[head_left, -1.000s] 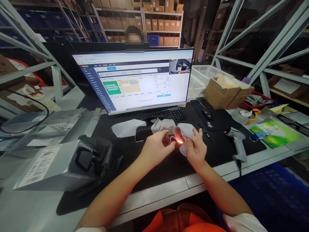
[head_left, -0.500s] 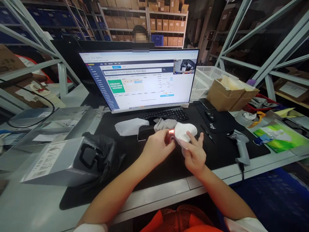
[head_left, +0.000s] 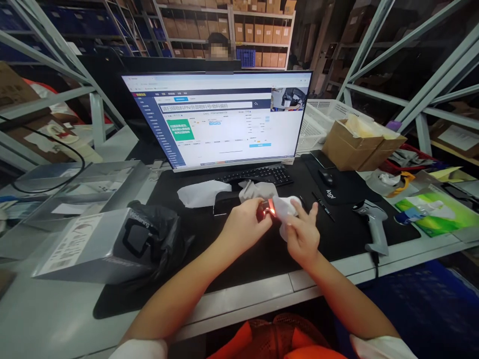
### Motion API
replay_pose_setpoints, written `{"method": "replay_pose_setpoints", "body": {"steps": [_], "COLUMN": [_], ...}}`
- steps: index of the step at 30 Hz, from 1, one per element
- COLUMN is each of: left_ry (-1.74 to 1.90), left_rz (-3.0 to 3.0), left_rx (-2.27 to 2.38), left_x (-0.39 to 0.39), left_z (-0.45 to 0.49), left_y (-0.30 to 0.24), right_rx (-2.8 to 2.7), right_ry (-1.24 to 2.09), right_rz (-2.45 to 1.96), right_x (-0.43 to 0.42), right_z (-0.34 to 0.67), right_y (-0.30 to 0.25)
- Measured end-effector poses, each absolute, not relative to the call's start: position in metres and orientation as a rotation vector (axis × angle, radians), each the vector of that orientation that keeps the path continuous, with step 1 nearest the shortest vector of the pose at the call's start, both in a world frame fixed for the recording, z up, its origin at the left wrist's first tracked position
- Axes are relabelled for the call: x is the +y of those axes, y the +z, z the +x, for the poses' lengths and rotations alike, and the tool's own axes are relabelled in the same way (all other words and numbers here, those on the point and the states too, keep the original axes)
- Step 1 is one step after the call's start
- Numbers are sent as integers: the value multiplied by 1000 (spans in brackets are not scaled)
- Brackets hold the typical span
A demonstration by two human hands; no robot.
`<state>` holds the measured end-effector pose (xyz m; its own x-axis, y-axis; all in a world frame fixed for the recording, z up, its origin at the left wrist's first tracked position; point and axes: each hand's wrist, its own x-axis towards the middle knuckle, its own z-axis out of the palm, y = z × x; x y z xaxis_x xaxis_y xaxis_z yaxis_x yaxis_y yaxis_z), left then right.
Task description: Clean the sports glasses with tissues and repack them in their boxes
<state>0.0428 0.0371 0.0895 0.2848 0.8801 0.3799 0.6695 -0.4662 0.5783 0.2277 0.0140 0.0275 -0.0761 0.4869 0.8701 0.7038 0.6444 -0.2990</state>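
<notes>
My left hand (head_left: 245,224) is closed, thumb and fingers pinching a small dark piece with a glowing red-lit part (head_left: 268,207); its exact kind cannot be made out. Against that piece lies a white, thin, soft wrapping (head_left: 284,208) over a rounded white shape. My right hand (head_left: 304,230) holds the wrapping between thumb and fingers, its other fingers raised and spread. Just behind the hands are a crumpled grey-white pouch (head_left: 256,190), a white pouch (head_left: 202,193) and a dark flat item (head_left: 223,204) on the black mat (head_left: 232,269).
A monitor (head_left: 220,119) and keyboard (head_left: 262,174) stand ahead. At left, a grey printed box (head_left: 101,247) leans on a black plastic bag (head_left: 172,239). To the right are a barcode scanner (head_left: 374,224), mouse (head_left: 326,177), pen (head_left: 323,205) and cardboard box (head_left: 350,147). Behind the monitor sits another person.
The white wrapping has shifted in my right hand and now hangs lower beside the red-lit piece. More of the red glow shows. My left hand stays nearly in place.
</notes>
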Motion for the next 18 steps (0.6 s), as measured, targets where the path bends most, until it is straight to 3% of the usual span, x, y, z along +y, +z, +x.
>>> {"method": "replay_pose_setpoints", "body": {"steps": [11, 18], "left_ry": [923, 1011], "left_rz": [2258, 2276], "left_rx": [1405, 1369], "left_x": [39, 35], "left_z": [43, 43], "left_y": [89, 93], "right_rx": [-1777, -1524], "right_ry": [-190, -29], "right_rz": [-945, -1173], "right_x": [19, 33], "right_z": [232, 242], "right_y": [25, 22]}}
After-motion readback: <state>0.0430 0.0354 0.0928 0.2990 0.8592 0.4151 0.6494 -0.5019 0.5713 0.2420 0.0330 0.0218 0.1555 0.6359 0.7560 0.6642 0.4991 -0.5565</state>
